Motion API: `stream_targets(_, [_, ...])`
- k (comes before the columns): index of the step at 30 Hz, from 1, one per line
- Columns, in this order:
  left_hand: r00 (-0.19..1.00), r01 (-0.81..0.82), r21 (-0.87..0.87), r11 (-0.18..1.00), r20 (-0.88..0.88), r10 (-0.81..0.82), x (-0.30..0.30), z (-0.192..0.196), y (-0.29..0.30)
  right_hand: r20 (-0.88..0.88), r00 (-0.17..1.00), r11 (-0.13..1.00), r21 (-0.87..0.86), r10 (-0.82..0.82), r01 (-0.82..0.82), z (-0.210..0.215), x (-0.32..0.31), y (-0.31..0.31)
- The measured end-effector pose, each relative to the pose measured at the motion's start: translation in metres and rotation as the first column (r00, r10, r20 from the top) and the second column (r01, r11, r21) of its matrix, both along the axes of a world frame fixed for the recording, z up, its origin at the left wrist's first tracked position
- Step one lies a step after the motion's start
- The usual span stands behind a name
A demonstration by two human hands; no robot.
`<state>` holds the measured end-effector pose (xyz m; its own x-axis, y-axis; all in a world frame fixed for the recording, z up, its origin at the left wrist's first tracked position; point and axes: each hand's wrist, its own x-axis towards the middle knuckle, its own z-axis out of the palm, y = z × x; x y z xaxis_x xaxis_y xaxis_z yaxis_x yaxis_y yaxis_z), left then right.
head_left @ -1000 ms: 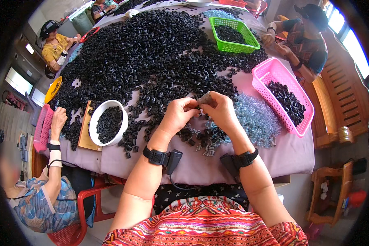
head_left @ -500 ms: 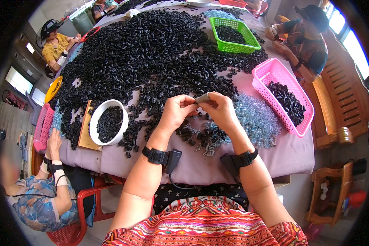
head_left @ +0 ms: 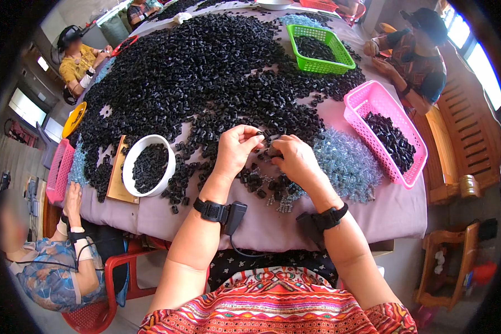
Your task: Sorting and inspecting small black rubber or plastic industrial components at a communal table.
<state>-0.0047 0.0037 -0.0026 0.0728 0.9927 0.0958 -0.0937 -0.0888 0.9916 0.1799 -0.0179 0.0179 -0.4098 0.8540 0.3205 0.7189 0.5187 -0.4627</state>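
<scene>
My left hand point(head_left: 235, 149) is over the near edge of the black heap, with thumb and forefinger pinched on a small black plastic piece point(head_left: 260, 133). Just to its right, my right hand point(head_left: 298, 160) is curled with the fingers pointing down and in. Whatever those fingers hold, if anything, is hidden. Small black plastic pieces point(head_left: 206, 61) cover much of the cloth-covered table beyond my hands. A pile of clear bluish plastic pieces point(head_left: 348, 158) lies beside my right hand, some scattered below it among black ones.
A white round tub point(head_left: 171, 178) of black pieces stands left, against a wooden board point(head_left: 116, 181). Pink point(head_left: 363, 127) and green point(head_left: 323, 68) baskets on the right hold black pieces. Several people sit around the table, one person point(head_left: 67, 267) close on my left.
My hands have come apart slightly. The right hand has turned downward and its wrapped fingertip is less visible; the black piece now shows in my left fingertips.
</scene>
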Motion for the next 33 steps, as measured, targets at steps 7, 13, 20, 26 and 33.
stream_targets(7, [0.998,0.016,0.002,1.0,-0.056,-0.016,-0.005,-0.004,0.002,0.027,0.999,0.998,0.054,-0.029,0.027,-0.002,-0.005,-0.002])
stream_targets(13, [0.999,0.018,0.005,1.0,-0.049,-0.018,-0.004,-0.003,0.002,0.022,1.0,0.996,0.091,-0.005,0.003,-0.005,-0.007,0.001])
stream_targets(20, [0.993,0.075,-0.071,0.995,-0.091,-0.081,-0.001,0.003,-0.002,-0.405,0.9,0.986,-0.047,-0.163,0.158,0.001,0.001,0.01])
stream_targets(26, [0.95,0.308,-0.12,0.944,0.081,-0.3,0.008,0.011,-0.011,-0.741,0.646,0.941,-0.323,-0.183,-0.104,0.003,-0.01,0.006])
stream_targets(33, [0.965,0.247,-0.171,0.954,0.136,-0.225,0.005,0.01,-0.009,-0.793,0.586,0.927,-0.329,-0.166,-0.183,-0.006,-0.006,0.013])
